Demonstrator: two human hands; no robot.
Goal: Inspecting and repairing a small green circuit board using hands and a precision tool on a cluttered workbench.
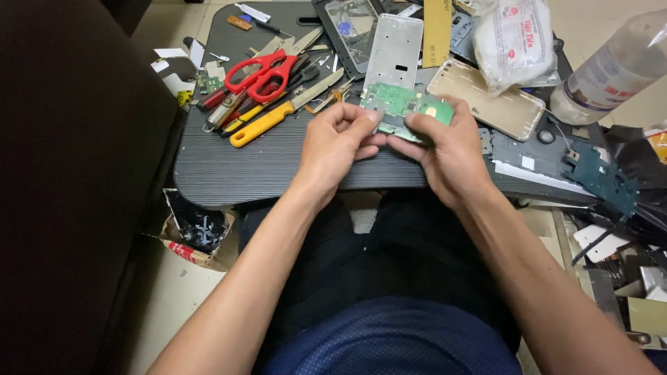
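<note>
Both my hands hold a small green circuit board (399, 101) just above the front part of a dark grey lap table (229, 163). My left hand (337, 142) pinches the board's left edge between thumb and fingertips. My right hand (448, 149) grips its right side, thumb on top and fingers underneath. The board is tilted, with its component face up toward me.
Red-handled scissors (260, 73), a yellow-handled tool (260, 125) and pliers lie at the table's back left. A silver phone frame (394, 48), a gold phone back cover (490, 97), a white plastic bag (517, 38) and a clear bottle (611, 69) sit behind. Loose parts litter the right side.
</note>
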